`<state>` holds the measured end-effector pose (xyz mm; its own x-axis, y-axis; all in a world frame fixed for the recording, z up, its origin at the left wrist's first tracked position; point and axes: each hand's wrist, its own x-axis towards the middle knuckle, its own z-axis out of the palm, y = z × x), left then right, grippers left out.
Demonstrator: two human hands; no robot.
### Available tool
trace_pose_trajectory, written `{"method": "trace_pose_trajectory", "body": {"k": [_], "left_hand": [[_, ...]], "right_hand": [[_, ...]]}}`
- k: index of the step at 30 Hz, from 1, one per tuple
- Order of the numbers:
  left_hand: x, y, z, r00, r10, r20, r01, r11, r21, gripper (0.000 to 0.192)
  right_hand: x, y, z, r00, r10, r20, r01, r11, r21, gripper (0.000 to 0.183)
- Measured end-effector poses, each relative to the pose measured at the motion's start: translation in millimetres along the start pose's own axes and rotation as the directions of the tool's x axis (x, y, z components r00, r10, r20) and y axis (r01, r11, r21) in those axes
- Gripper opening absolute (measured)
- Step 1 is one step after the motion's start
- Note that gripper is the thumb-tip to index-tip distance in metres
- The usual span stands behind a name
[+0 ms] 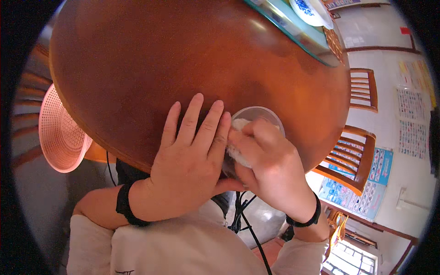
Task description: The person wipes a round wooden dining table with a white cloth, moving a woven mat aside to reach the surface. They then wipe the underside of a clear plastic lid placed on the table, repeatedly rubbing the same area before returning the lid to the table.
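Note:
A round brown wooden table (144, 68) lies before me. At its near edge stands a clear round plastic container (268, 113), partly covered by my hands. My right hand (271, 161) reaches over the container with bent fingers and grips a whitish cloth or similar soft material (239, 156); what exactly it is cannot be told. My left hand (192, 154) is spread flat, palm down, beside the container's left side, its index finger near the right hand's fingertips and its thumb pointing toward the container's lower part. Nothing shows in the left hand, though its palm is hidden.
A pink perforated plastic basket (63, 130) is beyond the table's left edge. A glass turntable (292, 37) carries a white dish with a blue pattern (309, 10) at the upper right. Wooden chairs (354, 161) stand right of the table. Black cables (252, 230) hang near my body.

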<state>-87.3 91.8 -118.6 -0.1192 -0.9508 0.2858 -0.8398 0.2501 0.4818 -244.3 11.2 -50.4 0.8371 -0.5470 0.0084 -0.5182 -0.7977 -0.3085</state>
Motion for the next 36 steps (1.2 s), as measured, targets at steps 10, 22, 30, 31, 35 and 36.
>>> {"method": "trace_pose_trajectory", "body": {"k": [10,22,30,31,35,36], "left_hand": [[3.0,0.5,-3.4,1.0,-0.006,0.026,0.005,0.999,0.033,0.108],[0.3,-1.1,-1.4,1.0,-0.015,0.024,0.013,0.997,0.078,0.107],[2.2,0.6,-7.5,0.998,-0.008,0.064,0.003,0.997,0.082,0.111],[2.3,0.6,-7.3,0.998,-0.014,0.061,0.009,0.997,0.08,0.113],[3.0,-0.4,-5.2,1.0,-0.006,0.013,0.005,0.999,0.05,0.124],[2.6,-1.5,-3.7,1.0,0.009,-0.009,-0.009,0.999,0.042,0.125]], "right_hand": [[-2.4,13.2,-0.6,0.991,-0.117,-0.066,0.091,0.945,-0.314,0.035],[-29.1,10.2,-16.0,0.981,-0.086,0.173,0.074,0.994,0.075,0.052],[-33.3,23.8,-34.8,0.984,0.158,-0.081,-0.142,0.975,0.171,0.045],[-24.7,24.4,-36.3,0.956,0.254,-0.143,-0.236,0.963,0.131,0.041],[2.2,25.6,-14.2,0.965,0.248,-0.088,-0.245,0.969,0.039,0.039],[5.3,22.1,-13.5,0.985,0.161,-0.054,-0.16,0.987,0.027,0.037]]}}
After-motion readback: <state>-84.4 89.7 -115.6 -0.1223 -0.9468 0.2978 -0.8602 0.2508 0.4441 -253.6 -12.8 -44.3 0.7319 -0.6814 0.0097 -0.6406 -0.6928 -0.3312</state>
